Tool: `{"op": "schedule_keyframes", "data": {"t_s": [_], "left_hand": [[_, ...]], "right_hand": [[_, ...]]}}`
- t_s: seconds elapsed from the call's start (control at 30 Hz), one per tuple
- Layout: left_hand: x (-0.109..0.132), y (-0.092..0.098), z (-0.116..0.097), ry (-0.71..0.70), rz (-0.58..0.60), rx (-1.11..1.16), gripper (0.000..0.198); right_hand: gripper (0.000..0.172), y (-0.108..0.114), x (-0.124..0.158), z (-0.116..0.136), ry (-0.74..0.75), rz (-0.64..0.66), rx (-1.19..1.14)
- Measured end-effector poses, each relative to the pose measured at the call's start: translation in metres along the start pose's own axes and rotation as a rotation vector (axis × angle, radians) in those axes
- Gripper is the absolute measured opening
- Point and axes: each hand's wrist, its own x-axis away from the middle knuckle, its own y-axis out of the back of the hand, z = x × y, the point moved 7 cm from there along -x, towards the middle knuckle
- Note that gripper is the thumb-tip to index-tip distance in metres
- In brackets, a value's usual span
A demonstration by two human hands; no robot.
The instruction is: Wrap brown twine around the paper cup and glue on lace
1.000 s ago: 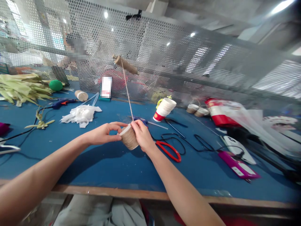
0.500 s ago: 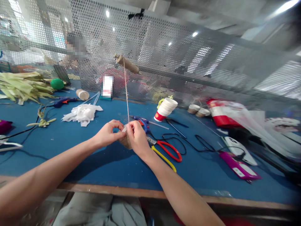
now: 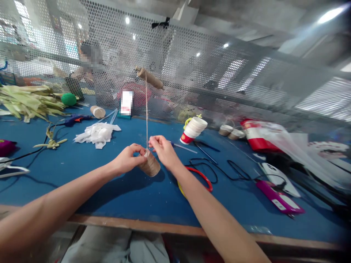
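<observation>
My left hand pinches the pale rim of a small cup wrapped in brown twine, tilted above the blue table. A strand of twine runs taut from the cup's rim up to a brown twine roll on a rod at the mesh screen. My right hand is just right of the strand, thumb and fingertips pinched together. Whether the fingertips hold anything cannot be made out. Red-and-yellow-handled pliers lie partly under my right forearm.
White paper cups are stacked behind my right hand. Crumpled white cloth, a glue gun and corn husks lie leftward. Rightward are cables, a phone, a purple device and two twine-wrapped cups. A perforated screen stands behind.
My right hand has drawn away from the cup's rim, slightly up and to the right. The wrapped cup is now more exposed, still in my left hand.
</observation>
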Motion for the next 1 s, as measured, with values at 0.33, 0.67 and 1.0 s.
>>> {"op": "schedule_keyframes", "data": {"t_s": [0.33, 0.67, 1.0], "left_hand": [[0.005, -0.01, -0.009, 0.009, 0.131, 0.092, 0.008], [0.03, -0.033, -0.018, 0.205, 0.712, 0.517, 0.02], [0.036, -0.035, -0.028, 0.141, 0.848, 0.554, 0.018]], "right_hand": [[0.009, 0.005, -0.093, 0.043, -0.134, 0.138, -0.418], [0.02, -0.047, 0.02, -0.004, 0.083, 0.691, 0.273], [0.022, -0.06, 0.016, 0.0, -0.075, 0.788, 0.008]]}}
